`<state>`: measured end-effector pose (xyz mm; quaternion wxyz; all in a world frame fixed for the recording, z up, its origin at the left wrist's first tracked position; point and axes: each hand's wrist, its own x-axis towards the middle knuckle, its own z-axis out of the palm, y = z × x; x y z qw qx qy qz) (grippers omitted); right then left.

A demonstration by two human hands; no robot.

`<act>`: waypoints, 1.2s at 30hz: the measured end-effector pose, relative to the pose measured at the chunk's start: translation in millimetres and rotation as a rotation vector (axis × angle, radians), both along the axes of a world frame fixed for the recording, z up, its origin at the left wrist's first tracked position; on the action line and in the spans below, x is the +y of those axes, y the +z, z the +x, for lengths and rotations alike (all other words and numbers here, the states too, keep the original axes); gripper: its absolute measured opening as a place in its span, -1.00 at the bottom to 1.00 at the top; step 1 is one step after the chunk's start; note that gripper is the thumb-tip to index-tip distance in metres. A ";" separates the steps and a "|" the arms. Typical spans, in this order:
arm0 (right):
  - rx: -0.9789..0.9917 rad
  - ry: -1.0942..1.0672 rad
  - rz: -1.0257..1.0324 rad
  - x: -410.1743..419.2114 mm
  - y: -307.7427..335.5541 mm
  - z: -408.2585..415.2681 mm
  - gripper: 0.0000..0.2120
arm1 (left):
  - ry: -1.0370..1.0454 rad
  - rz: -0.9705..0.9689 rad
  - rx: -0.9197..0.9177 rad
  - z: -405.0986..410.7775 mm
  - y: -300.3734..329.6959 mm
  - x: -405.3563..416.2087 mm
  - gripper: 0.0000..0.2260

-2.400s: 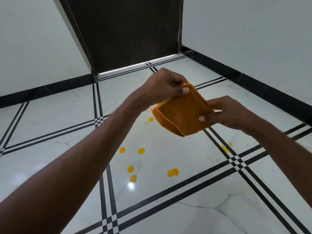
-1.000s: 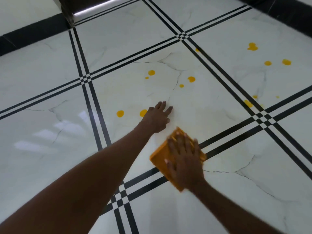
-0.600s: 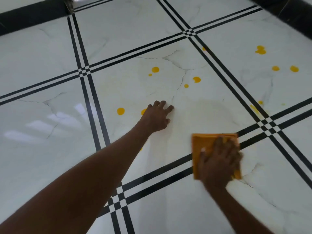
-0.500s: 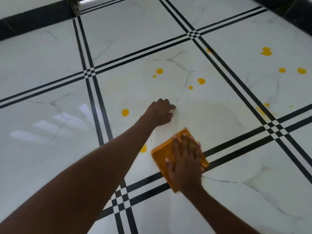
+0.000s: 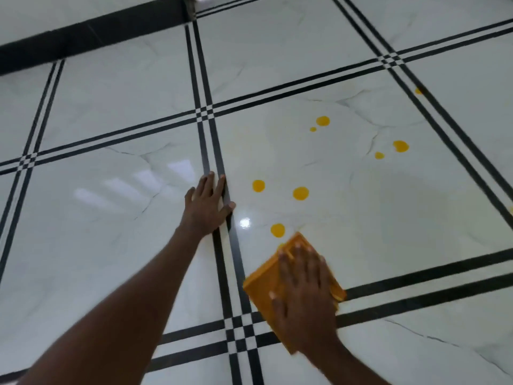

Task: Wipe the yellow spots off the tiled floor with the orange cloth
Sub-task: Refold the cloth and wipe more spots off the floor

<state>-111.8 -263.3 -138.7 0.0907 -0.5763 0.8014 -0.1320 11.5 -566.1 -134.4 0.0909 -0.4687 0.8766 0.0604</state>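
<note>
My right hand (image 5: 304, 295) presses flat on the folded orange cloth (image 5: 263, 284), which lies on the white tiled floor (image 5: 111, 218) near a crossing of black grout lines. My left hand (image 5: 206, 208) rests flat on the floor, fingers apart, over a black double line to the left of the spots. Several yellow spots lie on the tile beyond the cloth: the nearest one (image 5: 278, 230) just off the cloth's far corner, two more (image 5: 300, 193) above it, and smaller ones (image 5: 400, 146) farther right.
A black skirting strip (image 5: 83, 37) runs along the wall at the top left. Black double lines (image 5: 416, 290) divide the floor into large glossy squares. Another yellow spot (image 5: 418, 91) sits by a diagonal line at the upper right.
The view has shifted to the left. My left hand moved left onto the black line, uncovering two spots. My right hand keeps sliding the cloth back and forth on the floor.
</note>
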 end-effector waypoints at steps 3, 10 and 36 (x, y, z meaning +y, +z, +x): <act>0.079 0.286 0.013 -88.8 -11.4 -45.9 -0.29 | 0.008 0.000 0.066 2.5 -10.1 -1.4 -0.31; 0.102 -0.657 0.143 11.5 12.3 -89.4 -0.30 | 0.061 0.146 -0.014 -8.4 0.1 -4.6 -0.31; 0.090 0.351 -0.009 -223.1 -5.2 -87.0 -0.30 | 0.021 0.217 -0.111 -10.3 -0.1 -9.9 -0.32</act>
